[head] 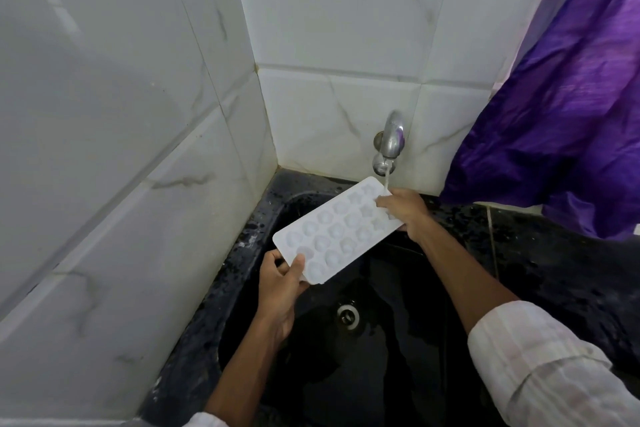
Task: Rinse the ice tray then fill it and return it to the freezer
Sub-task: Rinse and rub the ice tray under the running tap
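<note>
Tiled walls hem the sink (363,374): the left wall (121,184) runs close along its rim, the back wall (329,107) stands just behind. The tap (390,140) juts from the back wall over the far rim, its stream (386,180) falling onto the tray (332,232), which slants across the basin's back half. Beneath and nearer than the tray the basin lies open down to the drain (348,315). At right a purple cloth (554,114) drapes onto the counter (554,270).
</note>
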Available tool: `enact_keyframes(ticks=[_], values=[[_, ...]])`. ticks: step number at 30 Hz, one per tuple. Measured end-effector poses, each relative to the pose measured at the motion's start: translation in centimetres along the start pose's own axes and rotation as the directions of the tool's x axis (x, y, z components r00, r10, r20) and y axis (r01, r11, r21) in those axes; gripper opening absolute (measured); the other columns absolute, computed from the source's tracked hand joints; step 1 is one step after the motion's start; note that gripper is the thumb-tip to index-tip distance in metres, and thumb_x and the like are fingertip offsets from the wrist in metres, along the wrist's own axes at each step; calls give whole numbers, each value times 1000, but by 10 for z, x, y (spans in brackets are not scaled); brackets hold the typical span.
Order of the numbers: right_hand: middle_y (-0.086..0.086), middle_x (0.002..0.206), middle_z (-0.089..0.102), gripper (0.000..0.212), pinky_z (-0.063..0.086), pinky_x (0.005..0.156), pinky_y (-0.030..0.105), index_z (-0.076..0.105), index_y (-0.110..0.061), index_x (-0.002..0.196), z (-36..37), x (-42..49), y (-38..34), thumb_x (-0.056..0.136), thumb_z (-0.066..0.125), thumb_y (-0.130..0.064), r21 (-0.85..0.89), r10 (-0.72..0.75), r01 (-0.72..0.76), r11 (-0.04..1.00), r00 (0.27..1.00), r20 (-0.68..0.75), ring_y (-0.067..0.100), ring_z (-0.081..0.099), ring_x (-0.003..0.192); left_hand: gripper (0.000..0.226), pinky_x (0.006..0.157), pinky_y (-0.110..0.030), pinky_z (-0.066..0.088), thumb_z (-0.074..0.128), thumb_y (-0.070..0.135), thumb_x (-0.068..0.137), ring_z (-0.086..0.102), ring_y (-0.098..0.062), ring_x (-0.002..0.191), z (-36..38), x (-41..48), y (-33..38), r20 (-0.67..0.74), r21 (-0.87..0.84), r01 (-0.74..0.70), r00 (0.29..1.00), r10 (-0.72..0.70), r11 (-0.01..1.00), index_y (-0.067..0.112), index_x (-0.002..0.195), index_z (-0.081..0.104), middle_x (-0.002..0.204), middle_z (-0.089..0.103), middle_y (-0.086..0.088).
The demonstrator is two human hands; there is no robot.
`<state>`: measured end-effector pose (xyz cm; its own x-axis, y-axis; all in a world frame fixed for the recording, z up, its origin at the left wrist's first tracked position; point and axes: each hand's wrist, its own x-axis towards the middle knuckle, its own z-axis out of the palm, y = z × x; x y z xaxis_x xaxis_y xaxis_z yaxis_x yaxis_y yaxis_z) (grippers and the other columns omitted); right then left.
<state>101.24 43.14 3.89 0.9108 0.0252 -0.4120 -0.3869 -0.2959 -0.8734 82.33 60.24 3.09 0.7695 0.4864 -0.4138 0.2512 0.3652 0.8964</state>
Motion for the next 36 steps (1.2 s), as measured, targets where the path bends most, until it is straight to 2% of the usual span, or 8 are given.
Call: enact_keyframes(ticks=[4, 7, 12, 16, 21, 24, 32, 36], values=[[5, 78, 68, 12, 55, 69, 35, 67, -19, 72, 3, 8, -3, 78, 68, -9, -67, 22, -24, 997, 999, -28, 22, 63, 71, 18, 64, -33, 61, 57, 8, 99, 76, -18, 81, -2, 1, 2, 47, -7, 12, 999, -12, 1000, 5, 115, 49, 102, 73, -12], [4, 75, 67, 7, 50, 63, 30, 68, -18, 71, 5, 12, 0, 74, 68, -12, -85, 0, -9, 996, 994, -105, 21, 61, 67, 20, 75, -41, 62, 57, 8, 99, 75, -25, 91, 0, 5, 0, 36, -10, 13, 999, -12, 1000, 3, 117, 50, 107, 73, -15], [9, 95, 74, 16, 58, 77, 37, 70, -9, 100, 6, 5, 6, 85, 71, -14, 277, 62, -84, 957, 994, 89, 24, 70, 85, 23, 80, -44, 61, 56, 8, 100, 74, -26, 95, -8, 18, 3, -14, -60, 30, 999, -31, 998, 3, 121, 52, 110, 73, -13], [15, 104, 70, 30, 58, 78, 38, 68, 0, 106, 3, -4, 11, 86, 48, 8, 402, 6, -57, 914, 992, 127, 27, 67, 93, 24, 80, -42, 62, 54, 7, 100, 73, -25, 96, -16, 23, 7, 5, -95, 49, 999, -49, 994, 1, 124, 52, 111, 72, -13], [11, 104, 71, 37, 58, 74, 31, 67, -3, 114, 6, -8, 17, 85, 51, 13, 258, -11, 1, 966, 999, 38, 23, 69, 93, 19, 66, -32, 63, 55, 6, 100, 75, -19, 86, -18, 26, 8, 43, -95, 49, 998, -45, 994, 3, 118, 53, 105, 73, -11], [8, 102, 70, 38, 58, 72, 30, 66, -6, 116, 9, -6, 19, 86, 55, 13, 226, -10, 15, 974, 1000, -25, 22, 69, 91, 15, 68, -34, 62, 56, 7, 100, 76, -18, 83, -17, 26, 8, 53, -82, 40, 998, -36, 996, 6, 115, 53, 102, 74, -10], [14, 110, 68, 43, 58, 73, 35, 61, -4, 119, 4, -4, 10, 87, 46, 19, 205, 34, -63, 977, 989, 144, 28, 67, 96, 20, 67, -34, 60, 57, 8, 99, 76, -17, 82, -21, 31, 8, 31, -71, 26, 999, -24, 997, 5, 119, 53, 99, 75, -7], [22, 113, 68, 44, 55, 74, 37, 64, 2, 118, 6, 1, 11, 83, 41, 18, 159, 63, -71, 985, 996, 55, 33, 66, 94, 18, 75, -39, 61, 57, 8, 99, 76, -23, 89, -18, 28, 5, 56, -90, 59, 997, -54, 994, 6, 117, 54, 104, 75, -11]])
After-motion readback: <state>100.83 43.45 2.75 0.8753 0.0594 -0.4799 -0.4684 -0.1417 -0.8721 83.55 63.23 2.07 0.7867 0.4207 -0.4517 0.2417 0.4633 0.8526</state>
